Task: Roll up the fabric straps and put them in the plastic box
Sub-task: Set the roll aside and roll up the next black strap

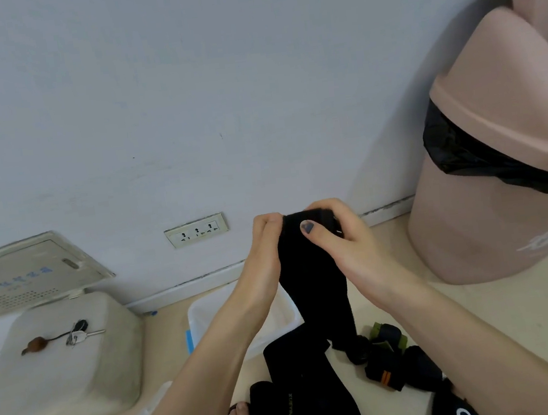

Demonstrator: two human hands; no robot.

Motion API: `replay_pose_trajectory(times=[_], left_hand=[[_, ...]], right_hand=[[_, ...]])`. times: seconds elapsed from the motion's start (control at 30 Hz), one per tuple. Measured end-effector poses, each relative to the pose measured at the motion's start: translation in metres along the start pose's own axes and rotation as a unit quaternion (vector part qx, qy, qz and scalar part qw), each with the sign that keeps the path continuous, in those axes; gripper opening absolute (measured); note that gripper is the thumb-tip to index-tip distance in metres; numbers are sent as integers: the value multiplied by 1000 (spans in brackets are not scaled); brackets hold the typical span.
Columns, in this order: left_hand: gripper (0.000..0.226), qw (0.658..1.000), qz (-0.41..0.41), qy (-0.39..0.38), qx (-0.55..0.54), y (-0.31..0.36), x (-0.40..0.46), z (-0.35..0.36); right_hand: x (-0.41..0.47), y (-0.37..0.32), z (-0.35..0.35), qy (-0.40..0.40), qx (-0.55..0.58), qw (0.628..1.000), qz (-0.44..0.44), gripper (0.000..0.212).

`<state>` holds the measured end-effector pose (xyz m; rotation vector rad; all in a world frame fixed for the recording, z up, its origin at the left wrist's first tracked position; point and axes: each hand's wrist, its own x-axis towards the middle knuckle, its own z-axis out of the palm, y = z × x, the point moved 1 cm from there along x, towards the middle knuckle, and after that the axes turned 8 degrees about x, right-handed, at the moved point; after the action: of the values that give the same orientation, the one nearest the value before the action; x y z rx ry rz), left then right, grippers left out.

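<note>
Rolling starts at the top end of the black fabric strap [313, 288], held up in the air in front of the wall, its long tail hanging down to the floor among the other straps. Left hand [263, 246] pinches the left edge of the strap's top end; right hand [338, 237] curls round the roll being started, thumb pressed on its front. Both grips hold the strap, neither released.

To roll well, judged from here: keep the edges square so the coil does not cone, keep tension on the tail, and feed it up hand over hand.

The white plastic box [199, 316] sits on the floor just behind the forearms, partly hidden. Loose rolled straps [395, 365] lie lower right. A pink swing-lid bin [504, 179] stands at right; keys [74, 335] rest on a pale upturned tub at left.
</note>
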<state>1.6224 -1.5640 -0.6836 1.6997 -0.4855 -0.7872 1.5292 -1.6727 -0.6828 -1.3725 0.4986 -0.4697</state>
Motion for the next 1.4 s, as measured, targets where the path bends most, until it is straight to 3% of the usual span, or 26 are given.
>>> replay_pose_trajectory(times=[0.1,0.3,0.37,0.43,0.5,0.57,0.7,0.8,0.87,1.0,1.13,1.23,1.4], left_hand=[[43,999,-6,15,-34,-1,-1,1],[34,997,-10,-3,-72,1,-3,5],[28,998,8,1,-70,1,-2,2],[26,997,23,14,-77,4,1,-6],[26,993,37,31,-104,9,1,-11],[23,990,57,36,-126,10,-3,-6],[30,990,29,-12,-135,0,-12,8],[34,992,36,-13,-117,4,-12,0],[33,990,58,-2,-126,9,-8,-9],[29,984,83,19,-154,9,-8,-8],[29,991,66,-8,-119,4,-11,0],[29,994,63,-8,-88,2,-6,-10],[36,995,65,-15,-78,1,-6,-9]], right_hand=[[-1,0,2,-5,4,1000,3,14],[3,2,4,-20,29,999,41,24],[5,-1,4,-20,27,998,53,36],[13,-6,-2,19,62,997,50,38],[21,-15,-6,86,90,992,34,21],[24,-15,0,111,114,986,42,22],[0,-6,21,10,70,994,88,26],[8,-3,15,3,37,995,95,19],[22,-12,11,42,9,993,111,20],[24,-13,14,75,38,992,97,22],[-5,-2,17,-10,-38,995,88,43],[-1,-4,10,-20,-95,992,79,50],[0,-2,7,-2,-21,999,42,46]])
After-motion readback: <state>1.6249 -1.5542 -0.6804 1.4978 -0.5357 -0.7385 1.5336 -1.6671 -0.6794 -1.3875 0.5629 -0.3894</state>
